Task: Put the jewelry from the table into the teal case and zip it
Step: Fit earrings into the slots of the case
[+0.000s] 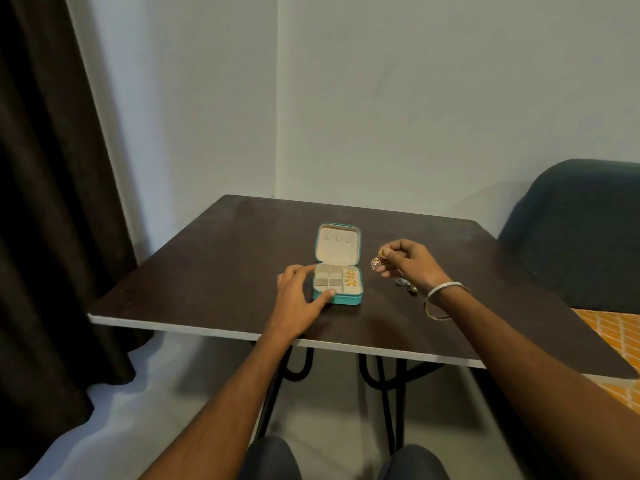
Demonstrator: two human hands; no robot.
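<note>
The teal case (349, 299) lies open in the middle of the dark table (214, 271), its lid flat toward the wall. Its beige inside has small compartments, and gold rings (350, 278) sit in the right-hand slot. My left hand (300, 295) rests against the case's left side, with the thumb on its front edge. To the right of the case, my right hand (407, 261) is raised a little and pinches a gold filigree earring (376, 262) between its fingertips. A few small dark jewelry pieces (407, 285) lie on the table under that hand.
A dark chair (575, 230) stands at the table's right. An orange patterned surface (620, 334) shows beyond the right corner. A dark curtain (52, 202) hangs at the left. My right wrist wears two thin bangles (441, 299). My knees are under the table's front edge.
</note>
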